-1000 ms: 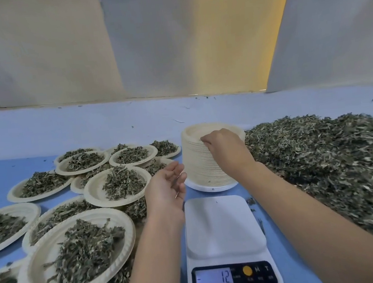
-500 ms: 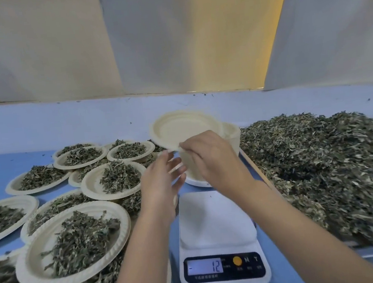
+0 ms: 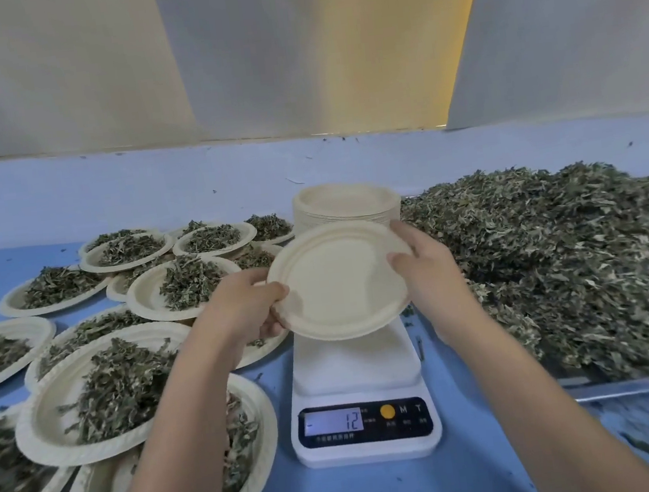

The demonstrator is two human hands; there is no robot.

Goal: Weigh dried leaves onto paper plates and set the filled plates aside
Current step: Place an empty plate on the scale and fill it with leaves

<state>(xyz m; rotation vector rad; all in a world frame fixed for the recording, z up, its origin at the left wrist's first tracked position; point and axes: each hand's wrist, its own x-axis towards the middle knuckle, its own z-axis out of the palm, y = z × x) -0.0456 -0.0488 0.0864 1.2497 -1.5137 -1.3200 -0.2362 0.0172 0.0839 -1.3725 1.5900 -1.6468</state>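
An empty beige paper plate (image 3: 339, 280) hangs tilted just above the white kitchen scale (image 3: 356, 368). My left hand (image 3: 246, 308) grips its left rim and my right hand (image 3: 419, 262) pinches its right rim. The scale's display (image 3: 333, 421) reads 12 with a minus sign. Behind the plate stands a stack of empty paper plates (image 3: 346, 204). A big heap of dried leaves (image 3: 561, 257) fills the right side. Several filled plates (image 3: 99, 392) lie overlapping on the left.
The blue table surface (image 3: 385, 491) shows in front of the scale. A metal tray edge (image 3: 638, 387) borders the leaf heap at the front right. A pale wall ledge (image 3: 183, 177) runs along the back. Loose leaf bits lie scattered at the near right.
My right hand lifted one plate off the stack and brought it toward me. My left hand took hold of its left rim. The plate now hangs over the scale.
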